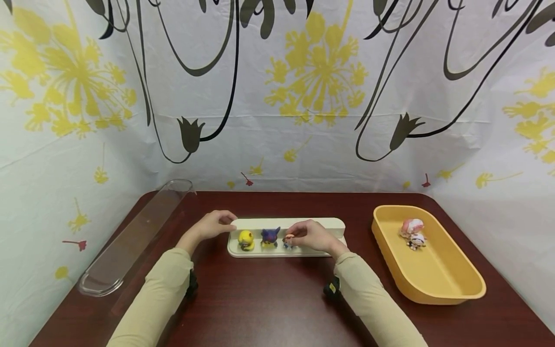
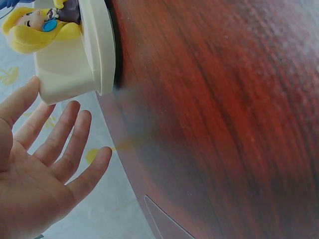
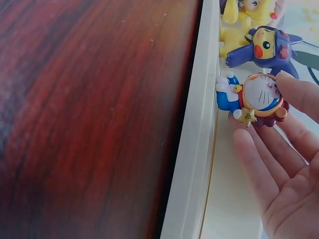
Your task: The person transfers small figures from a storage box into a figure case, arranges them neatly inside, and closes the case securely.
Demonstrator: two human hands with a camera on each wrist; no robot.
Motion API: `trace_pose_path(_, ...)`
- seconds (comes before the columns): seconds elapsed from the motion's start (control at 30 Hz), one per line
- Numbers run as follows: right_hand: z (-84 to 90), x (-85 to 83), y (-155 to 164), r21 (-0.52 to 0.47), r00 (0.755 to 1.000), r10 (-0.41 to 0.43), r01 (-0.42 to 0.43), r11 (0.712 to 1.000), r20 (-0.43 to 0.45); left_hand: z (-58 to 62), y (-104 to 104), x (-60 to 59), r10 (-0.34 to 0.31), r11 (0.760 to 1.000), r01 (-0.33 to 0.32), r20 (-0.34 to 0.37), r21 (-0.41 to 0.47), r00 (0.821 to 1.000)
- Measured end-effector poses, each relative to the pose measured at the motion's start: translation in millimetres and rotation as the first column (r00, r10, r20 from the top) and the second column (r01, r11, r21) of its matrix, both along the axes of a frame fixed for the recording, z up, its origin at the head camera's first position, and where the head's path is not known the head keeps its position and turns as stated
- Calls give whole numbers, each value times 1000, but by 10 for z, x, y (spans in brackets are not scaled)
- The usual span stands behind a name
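A cream two-level display stand [image 1: 312, 223] lies across the table, with figurines in a row on its lower front step. The yellow-haired figurine [image 1: 245, 240] is at the left, and beside it stands a purple-eared figurine [image 1: 270, 237] with a yellow face. My right hand [image 1: 315, 236] pinches a blue-and-white cat figurine [image 3: 259, 94] between thumb and fingers, over the step, right beside the purple-eared one. At the stand's left end is my left hand [image 1: 215, 223]. Its thumb [image 2: 22, 99] touches the stand's corner, and the other fingers are extended and spread.
On the right stands a yellow plastic tub [image 1: 427, 284] holding a pink-topped figurine [image 1: 411, 227] and a black-and-white figurine [image 1: 417, 241]. A long clear plastic cover [image 1: 134, 241] lies along the table's left edge. Patterned cloth [image 1: 277, 144] hangs behind the dark red table [image 1: 256, 303].
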State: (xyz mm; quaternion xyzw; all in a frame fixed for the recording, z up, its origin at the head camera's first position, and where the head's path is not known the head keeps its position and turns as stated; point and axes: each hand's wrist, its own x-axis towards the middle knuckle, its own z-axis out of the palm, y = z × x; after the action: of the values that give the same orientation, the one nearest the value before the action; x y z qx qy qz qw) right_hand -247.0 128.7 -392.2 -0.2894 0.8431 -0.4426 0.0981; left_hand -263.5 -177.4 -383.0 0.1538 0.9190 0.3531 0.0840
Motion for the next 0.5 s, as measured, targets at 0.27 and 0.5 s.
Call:
trace_pose_path(0.27,-5,-3,15,39,1000,-3,3,999,-1,-6,-3,2,2,1000,-2,-4,1,1000)
trace_pose_path(0.5,-30,-9,34,39,999,26,-24,999,-42,-8,0,-2,2,1000,-2,-4,0,1000)
